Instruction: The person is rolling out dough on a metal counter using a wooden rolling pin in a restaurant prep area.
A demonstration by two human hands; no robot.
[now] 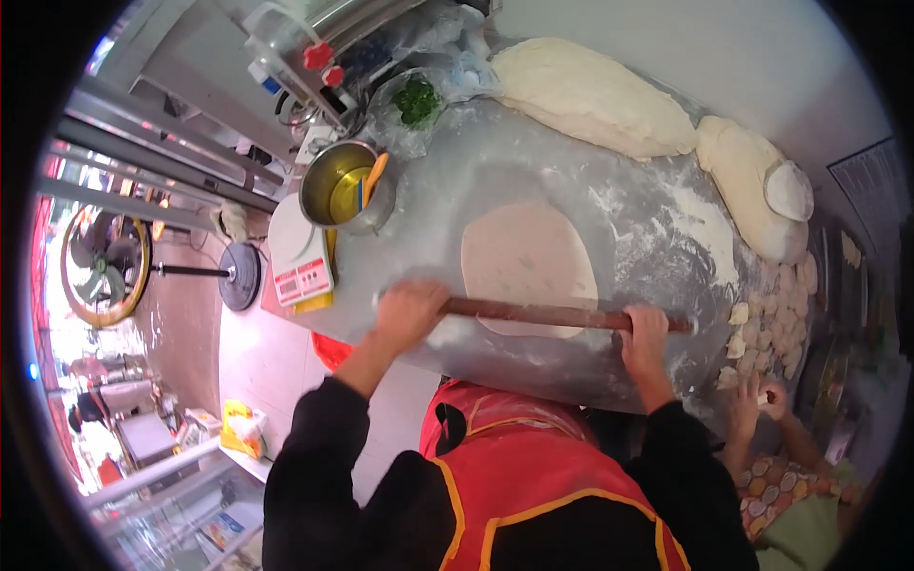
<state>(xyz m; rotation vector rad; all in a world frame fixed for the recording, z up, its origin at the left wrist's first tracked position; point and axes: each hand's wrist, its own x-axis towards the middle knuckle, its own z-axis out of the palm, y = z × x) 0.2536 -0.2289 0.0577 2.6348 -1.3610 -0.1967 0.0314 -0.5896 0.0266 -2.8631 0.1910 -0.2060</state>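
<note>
Both of my hands are closed on a long brown wooden rolling pin (533,312). My left hand (411,312) grips its left end and my right hand (645,337) wraps round it near the right end. The pin lies across the near part of a flat, rounded sheet of dough (526,252) on the grey worktop (419,257). Most of the sheet spreads beyond the pin, and a narrow strip of it shows on my side. Small darker flecks dot its surface.
Large dough masses (590,100) lie along the back wall. At left stand a metal pot (319,195) of yellow liquid with an orange-handled brush, a white scale (297,249) and bagged chopped greens (416,101). Several dough pieces (762,324) sit at right, near a co-worker's hands (752,404).
</note>
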